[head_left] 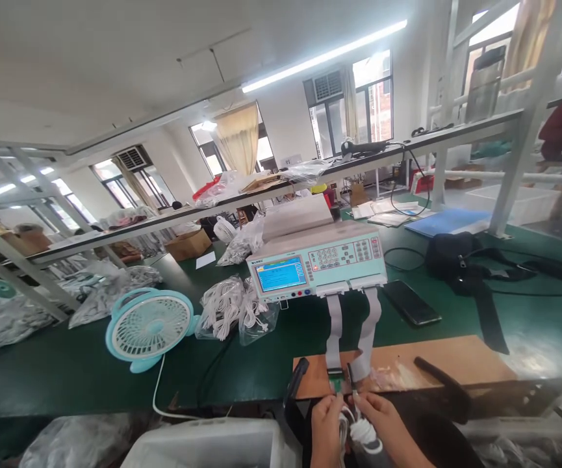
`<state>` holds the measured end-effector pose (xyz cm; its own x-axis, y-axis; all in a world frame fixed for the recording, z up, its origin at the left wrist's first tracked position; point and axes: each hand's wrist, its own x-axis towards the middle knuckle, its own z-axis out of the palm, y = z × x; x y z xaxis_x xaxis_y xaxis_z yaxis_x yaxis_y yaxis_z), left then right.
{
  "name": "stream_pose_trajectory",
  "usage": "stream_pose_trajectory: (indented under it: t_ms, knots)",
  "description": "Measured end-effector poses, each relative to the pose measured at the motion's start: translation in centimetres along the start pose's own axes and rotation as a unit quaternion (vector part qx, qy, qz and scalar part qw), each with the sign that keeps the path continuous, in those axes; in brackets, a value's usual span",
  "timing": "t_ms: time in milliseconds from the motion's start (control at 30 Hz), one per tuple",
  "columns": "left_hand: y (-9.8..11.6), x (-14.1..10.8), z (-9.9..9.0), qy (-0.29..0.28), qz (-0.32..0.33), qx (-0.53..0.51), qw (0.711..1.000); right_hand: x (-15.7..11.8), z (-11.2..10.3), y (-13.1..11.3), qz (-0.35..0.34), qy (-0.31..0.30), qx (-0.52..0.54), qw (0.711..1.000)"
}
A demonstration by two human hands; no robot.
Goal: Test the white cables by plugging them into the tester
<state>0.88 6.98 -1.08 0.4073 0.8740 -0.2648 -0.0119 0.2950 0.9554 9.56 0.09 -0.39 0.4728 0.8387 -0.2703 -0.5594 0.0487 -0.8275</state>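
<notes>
My left hand (327, 422) is closed in a pinch at one end of a bundled white cable (364, 434), close to a small green circuit board (336, 385). Pinched at the cable's other end, my right hand (383, 416) is just beside it, near a dark connector (351, 373). Whether the cable ends are seated in the connectors is too small to tell. Two grey ribbon cables (334, 328) run from these connectors up to a tester (319, 263) with a lit blue screen. Beneath the connectors lies a wooden board (456, 361).
A light-blue fan (151, 325) stands left of bagged white cables (222, 305). Right of the tester are a black phone (412, 303) and a black bag (453, 257). A white bin (212, 445) sits below the table edge. A shelf (271, 192) spans the table's back.
</notes>
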Motion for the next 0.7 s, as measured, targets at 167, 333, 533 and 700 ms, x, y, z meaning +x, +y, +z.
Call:
stream_pose_trajectory:
  t_ms: [167, 333, 533, 700]
  knots:
    - [1.1, -0.6, 0.5, 0.004, 0.009, -0.007, 1.0, 0.2, 0.3, 0.5, -0.007, -0.001, -0.008, 1.0]
    - [1.2, -3.0, 0.9, -0.031, -0.015, -0.02, 0.999, -2.4, 0.7, -0.5, -0.056, 0.03, -0.075, 0.995]
    - [1.6, -6.7, -0.2, -0.123, -0.198, -0.183, 0.955, -7.4, -8.2, -6.5, 0.031, -0.021, -0.299, 0.953]
    - [1.5, -7.7, 0.1, -0.141, -0.249, -0.222, 0.932, -10.7, -15.4, -9.0, -0.036, 0.087, -0.636, 0.766]
